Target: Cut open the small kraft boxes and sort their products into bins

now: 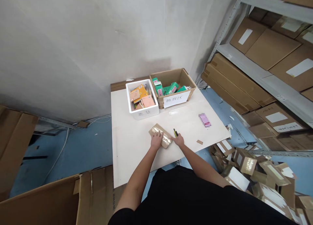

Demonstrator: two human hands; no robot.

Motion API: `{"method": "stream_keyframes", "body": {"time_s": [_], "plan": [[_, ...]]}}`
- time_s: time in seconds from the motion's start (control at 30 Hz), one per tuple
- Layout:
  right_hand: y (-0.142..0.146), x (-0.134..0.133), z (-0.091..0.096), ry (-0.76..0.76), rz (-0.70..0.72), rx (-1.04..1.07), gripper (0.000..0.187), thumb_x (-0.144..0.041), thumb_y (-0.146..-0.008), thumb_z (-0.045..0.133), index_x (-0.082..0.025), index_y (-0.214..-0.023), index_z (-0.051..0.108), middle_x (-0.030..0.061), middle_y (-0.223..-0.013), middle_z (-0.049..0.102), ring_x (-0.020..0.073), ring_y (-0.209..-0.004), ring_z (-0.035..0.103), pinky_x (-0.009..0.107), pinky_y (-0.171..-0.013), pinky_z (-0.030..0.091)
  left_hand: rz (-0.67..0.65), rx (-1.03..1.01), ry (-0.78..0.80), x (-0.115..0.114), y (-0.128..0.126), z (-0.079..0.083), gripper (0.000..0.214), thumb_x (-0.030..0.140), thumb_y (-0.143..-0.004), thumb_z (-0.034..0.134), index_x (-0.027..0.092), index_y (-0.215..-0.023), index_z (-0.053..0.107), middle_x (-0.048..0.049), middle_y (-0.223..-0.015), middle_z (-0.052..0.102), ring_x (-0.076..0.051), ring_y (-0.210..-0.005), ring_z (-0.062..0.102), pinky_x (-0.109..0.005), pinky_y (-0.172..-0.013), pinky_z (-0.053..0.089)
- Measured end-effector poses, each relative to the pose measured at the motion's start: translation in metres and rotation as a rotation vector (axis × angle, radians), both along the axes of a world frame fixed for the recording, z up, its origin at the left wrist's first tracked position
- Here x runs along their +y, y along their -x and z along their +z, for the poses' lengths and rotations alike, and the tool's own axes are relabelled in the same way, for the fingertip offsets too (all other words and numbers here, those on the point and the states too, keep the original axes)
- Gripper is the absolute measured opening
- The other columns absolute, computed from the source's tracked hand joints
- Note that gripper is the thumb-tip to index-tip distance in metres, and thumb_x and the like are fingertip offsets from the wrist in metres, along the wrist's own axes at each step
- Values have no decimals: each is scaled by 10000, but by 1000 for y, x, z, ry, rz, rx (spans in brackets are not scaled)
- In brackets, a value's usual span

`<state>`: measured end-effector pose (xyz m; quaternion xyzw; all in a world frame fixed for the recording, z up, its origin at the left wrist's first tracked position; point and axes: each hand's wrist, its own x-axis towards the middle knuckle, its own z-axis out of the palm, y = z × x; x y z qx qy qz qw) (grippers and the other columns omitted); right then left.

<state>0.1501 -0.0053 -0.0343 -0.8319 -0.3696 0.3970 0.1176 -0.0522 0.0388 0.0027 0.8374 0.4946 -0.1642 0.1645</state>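
Observation:
A small flat cardboard box [167, 141] with shiny clear tape across its top lies slantwise near the table's front edge. My left hand [156, 139] grips it from above, fingers apart over the tape. At the box's right end, my right hand [179, 140] is closed around a yellow-and-black box cutter [175, 132], which sticks up out of the fist. Whether its blade touches the cardboard cannot be made out.
On the white table [124, 147] stand a white foam box [144, 113] of orange and pink packets and a carton [187, 83] of green boxes. A blurred pink item [204, 120] and a cardboard scrap [200, 142] lie right. Parcels [244, 161] heap beside shelving [254, 72].

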Motion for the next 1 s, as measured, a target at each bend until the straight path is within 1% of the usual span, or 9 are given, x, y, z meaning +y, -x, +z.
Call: {"method": "stream_keyframes", "body": {"time_s": [0.07, 0.1, 0.2, 0.3, 0.4, 0.53, 0.7, 0.93, 1.0], "plan": [[-7, 30, 11, -30, -66, -5, 496, -594, -838, 792, -210, -1081, 593, 135, -1077, 743, 266, -975, 737, 279, -689, 540, 96, 43, -24, -10, -1, -1, 881, 435, -882, 728, 231, -1654, 355, -233, -1582, 473, -430, -1439, 434, -609, -1162, 365], [-12, 41, 16, -57, -109, 52, 440, -605, -904, 718, -216, -1063, 586, 110, -1011, 744, 234, -873, 739, 263, -640, 530, 130, 48, -42, -16, -1, -2, 870, 473, -903, 700, 212, -1656, 353, -240, -1535, 514, -429, -1424, 449, -605, -1160, 368], [-26, 51, 20, -89, -158, 291, 404, -619, -1019, 536, -223, -946, 570, 12, -727, 674, 147, -547, 637, 224, -506, 475, 183, 31, -105, -30, -2, -8, 801, 518, -975, 588, 211, -1669, 331, -230, -1604, 461, -418, -1516, 355, -584, -1186, 356], [-35, 31, 13, -15, -108, 445, 458, -605, -1032, 527, -220, -783, 545, -34, -545, 560, 120, -398, 525, 221, -433, 422, 205, 35, -118, -37, -4, -14, 821, 553, -997, 545, 206, -1691, 277, -210, -1724, 308, -396, -1606, 227, -576, -1242, 303], [-35, 6, 2, 55, -69, 502, 494, -592, -1013, 580, -220, -693, 525, -34, -496, 534, 122, -367, 507, 228, -409, 410, 213, 61, -101, -38, -7, -20, 872, 592, -1009, 510, 140, -1700, 232, -247, -1732, 268, -397, -1618, 217, -575, -1256, 297], [-27, -7, -7, 37, -53, 531, 515, -613, -1006, 590, -222, -679, 518, -41, -492, 529, 113, -363, 500, 221, -411, 410, 205, 92, -118, -37, -11, -24, 870, 610, -1021, 484, 131, -1701, 228, -264, -1726, 270, -404, -1609, 247, -591, -1245, 318], [-21, -12, -3, -20, -26, 534, 543, -664, -1018, 528, -222, -701, 517, -45, -493, 526, 108, -372, 492, 215, -417, 399, 206, 116, -121, -33, -14, -25, 848, 629, -1032, 450, 133, -1693, 259, -272, -1719, 280, -410, -1599, 273, -593, -1227, 349], [-44, -28, 7, 48, 212, 406, 540, -624, -1000, 610, -213, -666, 509, -27, -484, 551, 107, -358, 493, 223, -446, 379, 212, 103, -125, -29, -17, -21, 867, 653, -1024, 448, 70, -1655, 332, -305, -1692, 315, -435, -1579, 291, -582, -1206, 365], [-48, -36, 5, 50, 176, 410, 526, -620, -999, 615, -214, -682, 507, -38, -490, 546, 101, -364, 498, 214, -447, 384, 236, 82, -152, -30, -21, -17, 873, 677, -1008, 465, 84, -1641, 365, -311, -1663, 366, -447, -1553, 325, -583, -1171, 396]]}}
